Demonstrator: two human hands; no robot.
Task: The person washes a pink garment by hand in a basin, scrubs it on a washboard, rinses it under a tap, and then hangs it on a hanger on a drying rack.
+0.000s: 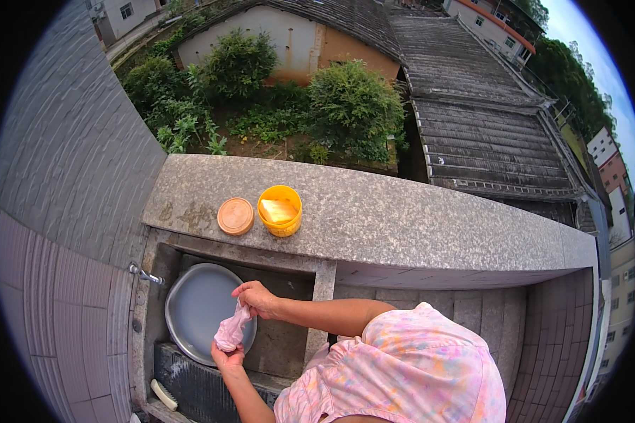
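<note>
A wet-looking pink cloth (234,329) is stretched between my two hands over the near side of a round metal basin (175,317). My right hand (258,299) pinches its upper end, and my left hand (229,357) grips the lower, bunched end. Cloudy greyish water (201,301) fills much of the basin. The basin stands inside a stone sink (280,338), partly hidden behind my hands and the cloth. A ridged dark washboard slab (201,383) lies along the sink's lower side, close to my left forearm.
A metal tap (147,275) juts from the tiled wall. A pale-handled scrub brush (164,394) rests at the sink's lower left. On the granite ledge (402,222) stand a yellow tub (286,230) with a pale block inside and a round orange-brown lid (236,215).
</note>
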